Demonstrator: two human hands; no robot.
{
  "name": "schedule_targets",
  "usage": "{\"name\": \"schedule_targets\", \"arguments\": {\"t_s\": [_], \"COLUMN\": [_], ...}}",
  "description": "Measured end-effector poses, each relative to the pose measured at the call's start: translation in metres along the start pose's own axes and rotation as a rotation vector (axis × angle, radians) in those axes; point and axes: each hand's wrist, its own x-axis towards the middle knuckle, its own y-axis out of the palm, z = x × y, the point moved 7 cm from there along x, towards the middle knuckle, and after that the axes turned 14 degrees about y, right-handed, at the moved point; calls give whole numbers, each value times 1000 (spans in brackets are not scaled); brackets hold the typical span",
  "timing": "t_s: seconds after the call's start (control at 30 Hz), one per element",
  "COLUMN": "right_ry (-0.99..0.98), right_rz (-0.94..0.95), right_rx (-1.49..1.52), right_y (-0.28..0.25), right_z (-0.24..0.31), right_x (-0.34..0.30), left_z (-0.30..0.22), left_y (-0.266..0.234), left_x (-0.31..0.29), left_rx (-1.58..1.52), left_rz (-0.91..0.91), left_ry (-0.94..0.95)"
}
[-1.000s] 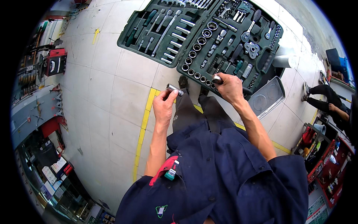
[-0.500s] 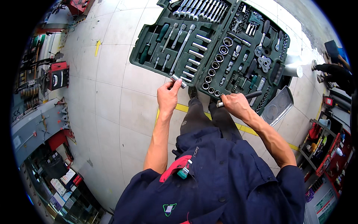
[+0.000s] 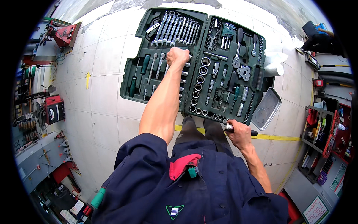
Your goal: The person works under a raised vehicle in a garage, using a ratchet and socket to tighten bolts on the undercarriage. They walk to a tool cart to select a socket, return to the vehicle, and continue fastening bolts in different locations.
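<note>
Left hand (image 3: 178, 56): fingers curled into a loose fist, back of the hand uppermost; whether anything is clasped beneath cannot be told.

Tool case (image 3: 149, 49): lies unfolded, its left half directly under the left hand, its near edge just beyond the right hand.

Deep sockets (image 3: 184, 73): a column running from the left hand toward the body, partly covered by the left forearm (image 3: 166, 99). An unseen socket could be knocked askew, the forearm being the cause.

Combination wrenches (image 3: 175, 30): a fanned row just beyond the left hand. The knuckles, if pushed farther, could nudge a wrench from its recess.

Extension bars (image 3: 152, 69): upright in the view, left of the left forearm; a sideways sweep of the arm might catch them.

Right hand (image 3: 240, 134): fingers wrapped firmly round the ratchet (image 3: 228, 128), whose head projects left of the hand and whose handle end emerges at right.

Small sockets (image 3: 204, 112): along the near edge, left of and beyond the right hand. The ratchet head could strike them if the wrist dips while attention rests on the left hand.

Metal tray (image 3: 267, 110): right of and beyond the right hand; a wide swing of the handle end could jar it.
</note>
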Motion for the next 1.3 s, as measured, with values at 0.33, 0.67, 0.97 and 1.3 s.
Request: {"name": "schedule_targets", "arguments": {"t_s": [0.33, 0.67, 0.97, 1.3], "right_ry": [179, 145, 214, 450], "right_rz": [-69, -106, -84, -129], "right_rx": [227, 339, 266, 392], "right_y": [-7, -34, -51, -17], "right_z": [-50, -69, -80, -12], "right_x": [-9, 23, 14, 18], "left_z": [28, 40, 27, -4], "left_y": [33, 36, -6, 4], "left_x": [28, 32, 66, 61], "left_rx": [-231, -155, 203, 416], "left_rz": [498, 609, 323, 385], "left_ry": [-333, -416, 249, 752]}}
